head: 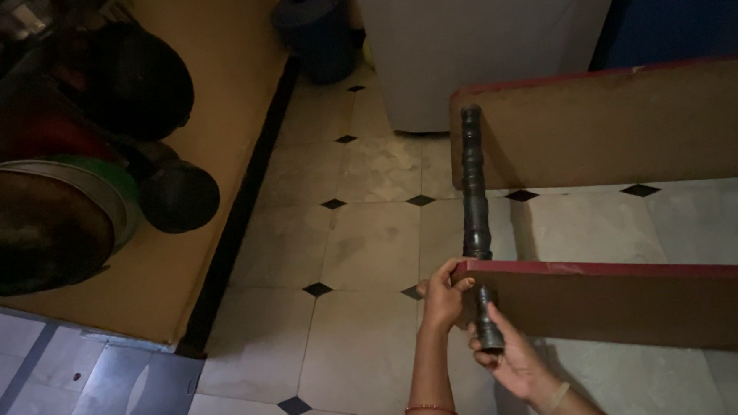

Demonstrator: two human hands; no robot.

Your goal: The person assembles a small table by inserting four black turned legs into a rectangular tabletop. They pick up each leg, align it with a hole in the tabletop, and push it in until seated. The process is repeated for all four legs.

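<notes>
Tiled floor (362, 241): pale square tiles with small black diamond insets, filling the middle of the view

Raised platform (213, 115): tan surface with a dark edge, at left, carrying round cookware

Large pan (33, 225): dark, round, tilted on its side against the other vessels on the platform; 1 dark bowl (179, 196) just beside it

Upper board (626, 127): brown panel with a red top edge, standing on its long edge, at right

Lower board (635, 303): brown panel with a red top edge, nearer the camera, parallel to the upper board and apart from it

Turned post (476, 219): dark, ringed, slender rod passing through the near end of both boards, its lower tip projecting below the lower board

Dark bucket (319, 25): at the far end of the floor, beside a grey cabinet (478, 42)

Left hand (443, 296): fingers curled over the red corner of the lower board, gripping it

Right hand (511, 356): fingers wrapped around the lower tip of the turned post, clasping it from below; 1 pale bangle on that wrist, 1 red bangle on the left
</notes>
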